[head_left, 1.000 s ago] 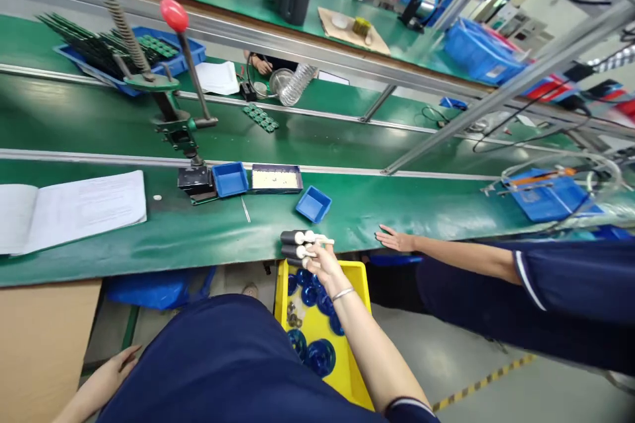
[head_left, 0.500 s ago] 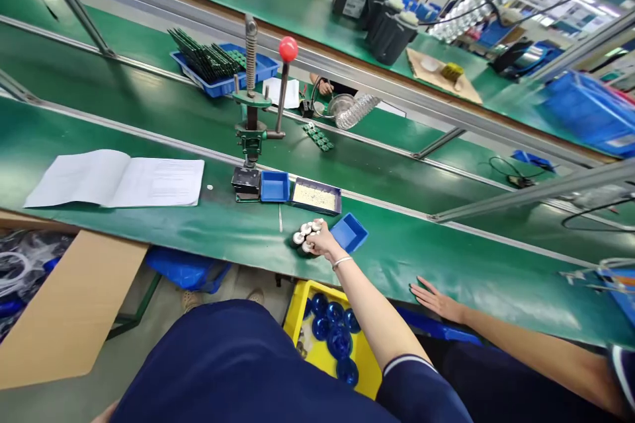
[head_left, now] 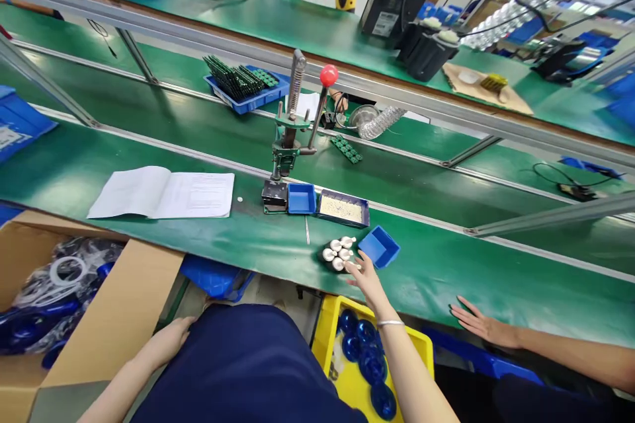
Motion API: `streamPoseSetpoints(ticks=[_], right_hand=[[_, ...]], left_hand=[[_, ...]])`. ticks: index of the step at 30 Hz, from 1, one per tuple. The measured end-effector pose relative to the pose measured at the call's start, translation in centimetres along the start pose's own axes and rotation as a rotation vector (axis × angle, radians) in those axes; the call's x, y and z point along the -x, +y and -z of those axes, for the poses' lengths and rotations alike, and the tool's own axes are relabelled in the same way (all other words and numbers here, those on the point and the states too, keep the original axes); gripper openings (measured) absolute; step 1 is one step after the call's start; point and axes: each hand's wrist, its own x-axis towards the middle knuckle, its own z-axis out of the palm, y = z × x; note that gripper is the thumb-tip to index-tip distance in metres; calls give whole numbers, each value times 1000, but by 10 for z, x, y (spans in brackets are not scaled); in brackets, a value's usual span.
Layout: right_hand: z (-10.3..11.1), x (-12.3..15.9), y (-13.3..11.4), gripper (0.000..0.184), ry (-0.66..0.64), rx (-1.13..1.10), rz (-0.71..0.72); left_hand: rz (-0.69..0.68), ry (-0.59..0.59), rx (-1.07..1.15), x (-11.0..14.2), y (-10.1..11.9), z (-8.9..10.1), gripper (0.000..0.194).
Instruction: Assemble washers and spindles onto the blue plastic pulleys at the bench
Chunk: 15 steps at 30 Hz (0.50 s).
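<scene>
My right hand (head_left: 366,275) hovers at the near edge of the green bench, fingers spread and holding nothing. Its fingertips are just short of a cluster of dark cylinders with white caps (head_left: 336,254) standing on the bench. A small blue tray (head_left: 380,246) lies tilted right beside that cluster. My left hand (head_left: 171,338) rests low on my lap against my dark blue clothing, its fingers curled loosely and partly hidden. Below my right arm a yellow bin (head_left: 417,347) holds several blue round parts (head_left: 364,350).
A hand press with a red knob (head_left: 294,135) stands behind a blue tray (head_left: 301,199) and a tray of pale grains (head_left: 343,209). An open booklet (head_left: 165,193) lies at the left. A cardboard box (head_left: 106,322) sits lower left. Another person's hand (head_left: 477,323) rests flat at the right.
My right hand has let go of the capped cylinders and drawn back towards me, opening. My view has shifted left and my left hand has come into view on my lap.
</scene>
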Motion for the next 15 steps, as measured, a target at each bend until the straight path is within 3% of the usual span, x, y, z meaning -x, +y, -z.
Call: streamPoseSetpoints(ticks=[3, 9, 12, 15], right_hand=[[-4, 13, 15, 93, 141, -96, 9], [-39, 59, 40, 82, 524, -237, -19], [-72, 92, 50, 71, 586, -242, -92], [-108, 117, 58, 57, 548, -250, -151]], left_hand=[[-147, -22, -57, -43, 10, 33, 42], [-425, -29, 9, -112, 67, 128, 49], [-540, -27, -3, -147, 86, 167, 50], [-632, 12, 1, -186, 108, 189, 55]])
